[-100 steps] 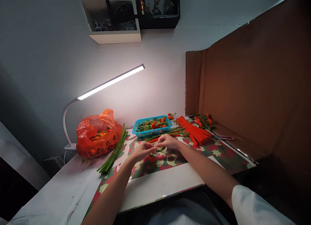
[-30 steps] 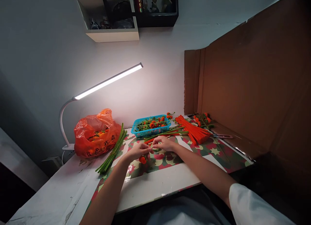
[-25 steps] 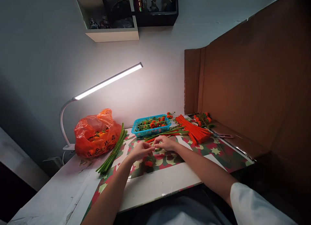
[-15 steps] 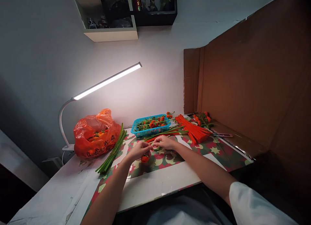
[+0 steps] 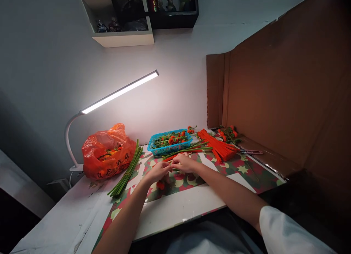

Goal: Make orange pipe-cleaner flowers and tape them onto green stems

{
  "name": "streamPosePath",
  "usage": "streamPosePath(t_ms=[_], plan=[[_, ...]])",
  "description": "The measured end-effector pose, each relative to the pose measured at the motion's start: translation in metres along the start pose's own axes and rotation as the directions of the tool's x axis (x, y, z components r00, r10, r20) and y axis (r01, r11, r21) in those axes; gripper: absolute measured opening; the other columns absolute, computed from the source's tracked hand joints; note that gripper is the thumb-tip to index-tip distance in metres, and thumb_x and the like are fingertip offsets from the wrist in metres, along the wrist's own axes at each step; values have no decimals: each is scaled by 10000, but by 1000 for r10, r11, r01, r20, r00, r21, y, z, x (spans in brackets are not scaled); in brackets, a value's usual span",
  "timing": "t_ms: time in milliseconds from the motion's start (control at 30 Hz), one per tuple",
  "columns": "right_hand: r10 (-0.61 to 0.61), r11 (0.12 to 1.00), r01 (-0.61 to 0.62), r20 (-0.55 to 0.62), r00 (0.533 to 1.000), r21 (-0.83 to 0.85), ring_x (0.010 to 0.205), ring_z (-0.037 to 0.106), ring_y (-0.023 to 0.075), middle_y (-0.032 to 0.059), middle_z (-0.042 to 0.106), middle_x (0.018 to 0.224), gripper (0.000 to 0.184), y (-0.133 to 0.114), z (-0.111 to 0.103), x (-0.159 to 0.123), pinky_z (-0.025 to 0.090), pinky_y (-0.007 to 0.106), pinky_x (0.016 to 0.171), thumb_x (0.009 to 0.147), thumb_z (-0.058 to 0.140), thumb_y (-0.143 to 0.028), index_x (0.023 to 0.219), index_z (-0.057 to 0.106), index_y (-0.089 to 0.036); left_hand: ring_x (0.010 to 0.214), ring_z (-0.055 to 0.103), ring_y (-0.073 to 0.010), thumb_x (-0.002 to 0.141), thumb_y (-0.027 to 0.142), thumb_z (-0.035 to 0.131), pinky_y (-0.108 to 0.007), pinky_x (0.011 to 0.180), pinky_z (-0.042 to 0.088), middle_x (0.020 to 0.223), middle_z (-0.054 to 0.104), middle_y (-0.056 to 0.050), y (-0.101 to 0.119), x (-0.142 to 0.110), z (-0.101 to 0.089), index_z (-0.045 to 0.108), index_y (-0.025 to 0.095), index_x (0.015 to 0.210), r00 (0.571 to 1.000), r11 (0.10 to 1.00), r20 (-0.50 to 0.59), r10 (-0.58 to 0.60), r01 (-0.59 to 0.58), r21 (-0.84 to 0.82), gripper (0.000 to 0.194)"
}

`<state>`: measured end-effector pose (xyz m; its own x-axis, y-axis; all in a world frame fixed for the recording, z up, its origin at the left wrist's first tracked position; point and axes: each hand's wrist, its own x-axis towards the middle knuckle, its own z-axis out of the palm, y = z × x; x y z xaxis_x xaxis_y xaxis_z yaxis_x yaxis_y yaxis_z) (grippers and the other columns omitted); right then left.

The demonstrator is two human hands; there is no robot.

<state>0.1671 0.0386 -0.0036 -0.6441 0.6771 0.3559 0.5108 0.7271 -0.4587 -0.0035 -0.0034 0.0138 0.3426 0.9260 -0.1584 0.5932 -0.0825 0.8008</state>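
My left hand (image 5: 159, 171) and my right hand (image 5: 183, 163) meet over the patterned table cover, fingertips pinched close together. Below my left hand hangs a small orange flower (image 5: 160, 185), its stem hidden by the fingers. A bit of something pale green shows at the fingertips, too small to name. Just behind my hands lie loose green stems (image 5: 192, 148). Farther back stands a blue basket (image 5: 170, 149) of orange flowers with green stems. To its right is a fanned bundle of red-orange pipe cleaners (image 5: 219, 148).
An orange plastic bag (image 5: 109, 170) with flowers sits at the left, beside a tied bundle of green pipe cleaners (image 5: 127, 177). A lamp (image 5: 120, 92) arches above. More orange flowers (image 5: 227, 133) and scissors (image 5: 252, 152) lie right, by a cardboard wall (image 5: 285, 93).
My fingertips have drawn closer together, and my right hand has shifted slightly left. The orange flower has moved a little left and down, more in shadow.
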Motion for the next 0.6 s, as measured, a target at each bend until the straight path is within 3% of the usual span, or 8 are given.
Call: streamPosePath(t_ms=[133, 267, 367, 467, 533, 600], plan=[[-6, 999, 3, 83, 997, 40, 676, 506, 128, -8, 623, 630, 217, -3, -3, -1, 242, 260, 686, 860, 509, -247, 765, 688, -172, 422, 524, -133, 758, 464, 478, -212, 408, 218, 436, 487, 34, -3, 2, -1, 476, 186, 620, 997, 985, -57, 55, -45, 169, 310], [-1, 995, -11, 115, 993, 98, 615, 461, 104, -32, 573, 615, 209, -1, 2, 0, 253, 235, 638, 845, 490, -217, 721, 648, -160, 455, 426, -106, 701, 313, 516, -238, 466, 196, 438, 451, 22, 1, 2, -3, 455, 177, 484, 948, 847, -164, 275, -158, 507, 263], [55, 977, -72, 87, 995, 200, 607, 451, 104, -31, 563, 625, 174, 5, 10, 3, 278, 217, 592, 817, 499, -207, 720, 635, -160, 471, 423, -125, 681, 265, 525, -261, 499, 192, 454, 494, -5, 10, 1, -1, 489, 182, 461, 917, 725, -222, 331, -97, 682, 238], [94, 939, -98, 28, 995, 329, 576, 426, 97, -29, 548, 617, 190, 9, 15, 6, 281, 208, 542, 822, 494, -234, 721, 629, -146, 493, 474, -154, 710, 262, 509, -267, 515, 208, 481, 533, -27, 20, 3, -1, 543, 193, 498, 909, 659, -250, 334, -36, 751, 225], [128, 921, -122, 11, 992, 370, 563, 421, 96, -30, 541, 594, 209, 7, 15, 6, 282, 208, 532, 829, 497, -248, 716, 633, -137, 516, 503, -166, 723, 262, 507, -264, 516, 210, 496, 544, -33, 23, 3, -9, 557, 196, 527, 898, 638, -285, 335, 6, 770, 213], [153, 920, -154, 31, 988, 359, 571, 450, 103, -27, 555, 574, 199, 1, 14, 6, 298, 213, 550, 816, 526, -243, 702, 651, -138, 532, 521, -173, 726, 274, 519, -259, 510, 211, 506, 542, -34, 21, 1, -25, 544, 193, 536, 858, 649, -399, 324, 105, 754, 207]])
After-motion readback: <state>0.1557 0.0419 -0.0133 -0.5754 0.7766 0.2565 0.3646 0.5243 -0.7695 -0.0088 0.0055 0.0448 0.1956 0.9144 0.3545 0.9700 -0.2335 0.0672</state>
